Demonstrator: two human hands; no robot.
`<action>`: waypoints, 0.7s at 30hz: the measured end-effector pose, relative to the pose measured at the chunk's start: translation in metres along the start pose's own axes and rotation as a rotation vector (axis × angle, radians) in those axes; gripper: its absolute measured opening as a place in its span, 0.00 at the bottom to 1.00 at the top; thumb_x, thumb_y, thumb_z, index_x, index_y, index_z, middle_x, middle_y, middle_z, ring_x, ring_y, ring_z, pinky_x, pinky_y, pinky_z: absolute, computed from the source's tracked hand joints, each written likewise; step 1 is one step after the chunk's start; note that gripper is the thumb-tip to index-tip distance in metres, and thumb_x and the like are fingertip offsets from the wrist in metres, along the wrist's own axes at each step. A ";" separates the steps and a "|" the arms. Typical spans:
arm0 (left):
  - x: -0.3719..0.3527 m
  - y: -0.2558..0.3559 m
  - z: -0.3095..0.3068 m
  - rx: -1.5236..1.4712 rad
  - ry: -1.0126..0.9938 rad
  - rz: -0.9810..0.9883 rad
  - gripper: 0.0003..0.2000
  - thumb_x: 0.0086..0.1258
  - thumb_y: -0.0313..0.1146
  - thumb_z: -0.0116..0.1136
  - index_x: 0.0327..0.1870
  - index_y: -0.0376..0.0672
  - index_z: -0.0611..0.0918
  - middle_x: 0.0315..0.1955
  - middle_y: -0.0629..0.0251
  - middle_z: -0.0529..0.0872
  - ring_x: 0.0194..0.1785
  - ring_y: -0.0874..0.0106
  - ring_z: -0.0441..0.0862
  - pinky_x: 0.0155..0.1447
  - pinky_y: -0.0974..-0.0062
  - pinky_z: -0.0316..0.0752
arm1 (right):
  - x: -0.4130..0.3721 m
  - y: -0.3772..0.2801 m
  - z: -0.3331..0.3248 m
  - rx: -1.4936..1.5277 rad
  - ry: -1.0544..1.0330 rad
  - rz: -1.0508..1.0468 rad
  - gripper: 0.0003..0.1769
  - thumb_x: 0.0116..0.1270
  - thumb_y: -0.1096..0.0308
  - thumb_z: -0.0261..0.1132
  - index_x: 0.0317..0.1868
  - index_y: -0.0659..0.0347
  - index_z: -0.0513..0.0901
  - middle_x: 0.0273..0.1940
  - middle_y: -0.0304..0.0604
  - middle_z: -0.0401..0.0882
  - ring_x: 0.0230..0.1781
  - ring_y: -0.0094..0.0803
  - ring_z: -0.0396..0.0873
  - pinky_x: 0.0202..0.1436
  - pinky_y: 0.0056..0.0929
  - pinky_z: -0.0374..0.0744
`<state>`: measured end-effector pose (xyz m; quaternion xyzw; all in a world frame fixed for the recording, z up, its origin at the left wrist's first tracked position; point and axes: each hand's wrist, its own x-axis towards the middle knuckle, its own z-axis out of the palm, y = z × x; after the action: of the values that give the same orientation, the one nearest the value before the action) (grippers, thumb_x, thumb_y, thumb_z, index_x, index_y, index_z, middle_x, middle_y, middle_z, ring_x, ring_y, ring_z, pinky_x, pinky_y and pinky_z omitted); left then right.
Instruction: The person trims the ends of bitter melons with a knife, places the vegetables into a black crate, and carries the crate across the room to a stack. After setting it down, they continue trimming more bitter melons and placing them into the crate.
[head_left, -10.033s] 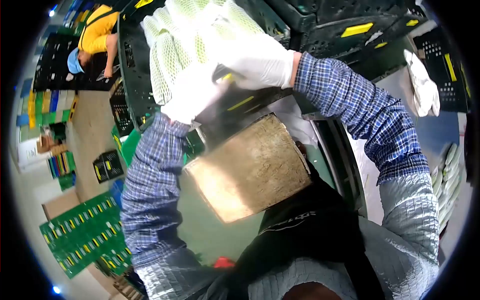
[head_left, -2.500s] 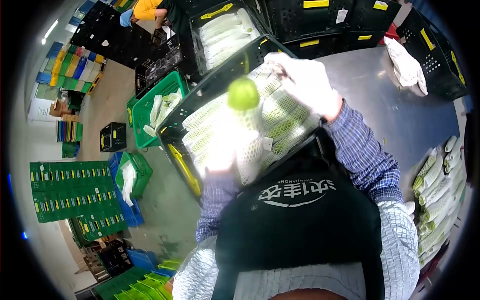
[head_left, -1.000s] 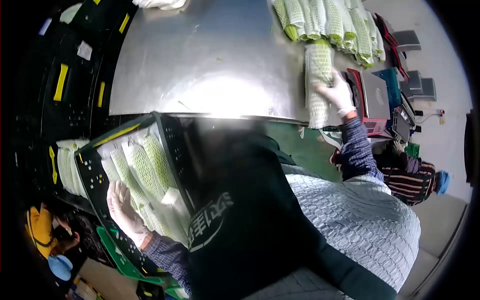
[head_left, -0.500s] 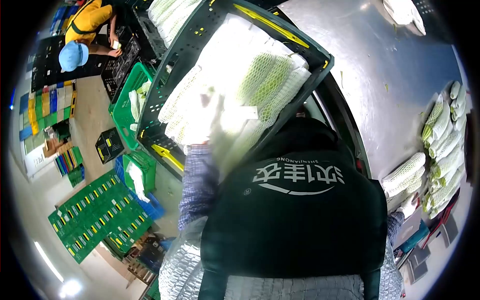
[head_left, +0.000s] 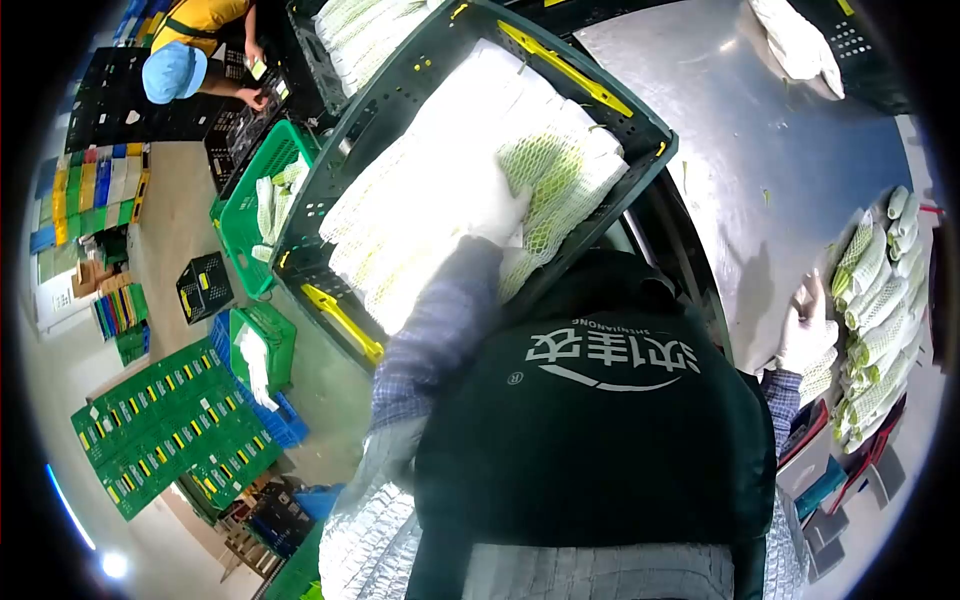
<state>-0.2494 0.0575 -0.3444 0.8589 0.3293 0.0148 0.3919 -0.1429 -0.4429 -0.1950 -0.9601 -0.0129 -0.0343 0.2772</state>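
Note:
A dark green crate (head_left: 345, 150) with yellow handles holds rows of long pale-green vegetables (head_left: 560, 175) in white foam net sleeves. My gloved left hand (head_left: 497, 205) rests on these vegetables, thumb apart; glare washes out much of its outline. My gloved right hand (head_left: 803, 325) is raised at the metal table's near right edge, its fingers stretched and nothing visible in them. Just below it lie a few netted vegetables (head_left: 822, 370), partly hidden by the hand. Beyond it is a longer pile of netted vegetables (head_left: 880, 310).
The metal table (head_left: 720, 200) bears a white cloth-like bundle (head_left: 797, 45) at its far end. Left of my crate stand a green basket (head_left: 240, 225) with netted vegetables and a small black crate (head_left: 205, 288). A person in yellow (head_left: 205, 25) works at black crates.
My left hand has moved rightward across the vegetables in the crate. My right hand has lifted from beside the netted vegetables on the table and now shows above them, fingers extended.

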 end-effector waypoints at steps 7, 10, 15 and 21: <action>0.015 0.006 -0.036 0.114 -0.357 0.030 0.31 0.63 0.38 0.73 0.67 0.42 0.76 0.58 0.52 0.83 0.61 0.62 0.80 0.67 0.62 0.76 | 0.003 -0.031 0.035 0.145 -0.005 -0.251 0.22 0.72 0.73 0.66 0.66 0.55 0.81 0.54 0.40 0.87 0.28 0.15 0.69 0.35 0.17 0.74; 0.006 0.014 -0.044 -0.028 -0.288 0.065 0.27 0.63 0.36 0.73 0.65 0.46 0.81 0.56 0.55 0.86 0.60 0.67 0.82 0.66 0.65 0.78 | 0.011 -0.061 0.044 0.281 -0.032 -0.230 0.24 0.70 0.77 0.64 0.66 0.54 0.81 0.52 0.41 0.87 0.32 0.16 0.72 0.38 0.16 0.75; -0.027 0.049 -0.072 -0.566 -0.240 0.080 0.32 0.60 0.39 0.75 0.66 0.42 0.78 0.58 0.53 0.84 0.61 0.63 0.80 0.67 0.62 0.76 | 0.025 -0.153 0.070 0.653 -0.257 -0.334 0.24 0.68 0.76 0.63 0.65 0.66 0.79 0.48 0.42 0.86 0.38 0.18 0.76 0.44 0.15 0.78; -0.055 0.112 -0.139 -0.511 -0.176 0.251 0.37 0.57 0.44 0.77 0.67 0.40 0.76 0.60 0.51 0.82 0.62 0.60 0.79 0.66 0.61 0.76 | 0.038 -0.300 0.085 0.746 -0.403 -0.776 0.39 0.62 0.64 0.74 0.74 0.58 0.72 0.29 0.32 0.72 0.28 0.20 0.66 0.35 0.21 0.71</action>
<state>-0.2693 0.0647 -0.1589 0.7644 0.1711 0.0710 0.6176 -0.1135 -0.1434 -0.1042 -0.7097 -0.4281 0.0568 0.5566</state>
